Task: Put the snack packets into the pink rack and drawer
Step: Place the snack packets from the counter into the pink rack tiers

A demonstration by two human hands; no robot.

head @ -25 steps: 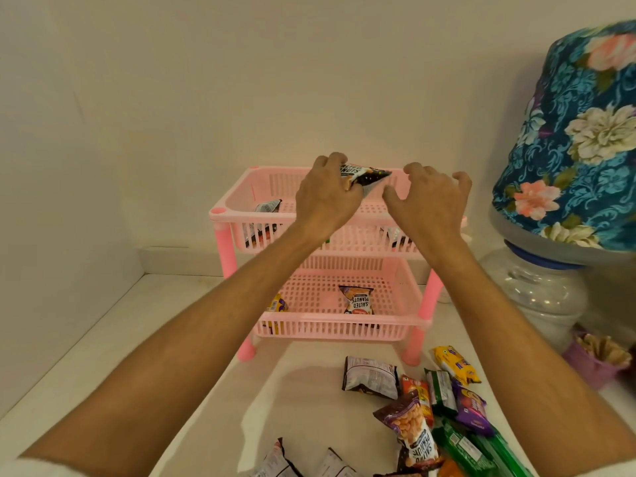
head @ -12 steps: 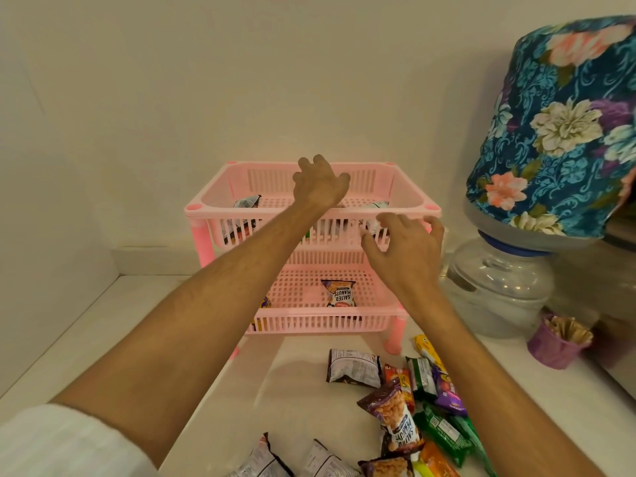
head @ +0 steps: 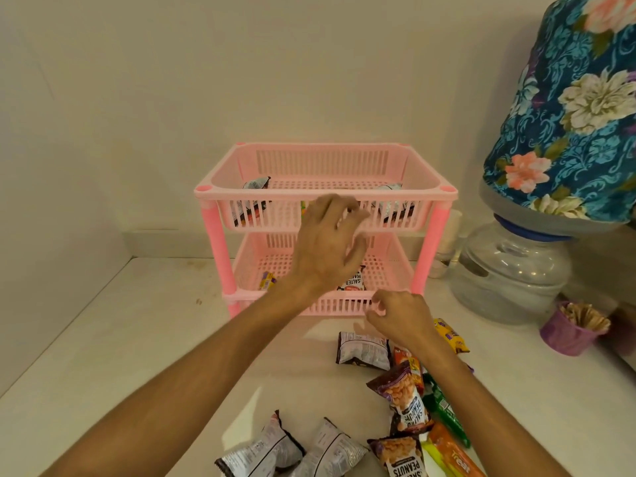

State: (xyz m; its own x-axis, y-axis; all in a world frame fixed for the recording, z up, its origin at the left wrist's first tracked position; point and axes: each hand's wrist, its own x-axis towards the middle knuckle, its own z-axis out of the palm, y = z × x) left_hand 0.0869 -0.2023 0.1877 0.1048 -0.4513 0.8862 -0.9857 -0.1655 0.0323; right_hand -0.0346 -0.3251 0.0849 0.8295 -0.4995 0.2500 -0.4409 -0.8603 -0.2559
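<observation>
A two-tier pink rack (head: 325,193) stands against the wall. Its top tier holds packets at the left (head: 254,184) and right (head: 390,188). A salted peanuts packet (head: 354,283) and a small yellow-purple one (head: 266,280) lie in the lower tier. My left hand (head: 327,246) hovers empty in front of the rack, fingers spread. Lower down, my right hand (head: 401,313) hangs empty with curled fingers by the rack's bottom front edge, just above a silver-black packet (head: 363,351). Several more packets, among them a peanuts packet (head: 406,401), lie on the counter.
A water jar with a floral cover (head: 571,108) sits on a clear dispenser base (head: 509,270) at the right. A purple cup of sticks (head: 571,328) stands beside it. The white counter (head: 120,339) meets walls at the back and left.
My left hand let go of the packet into the top tier and drew back in front of the rack. My right hand dropped from the top tier to the packets on the counter.
</observation>
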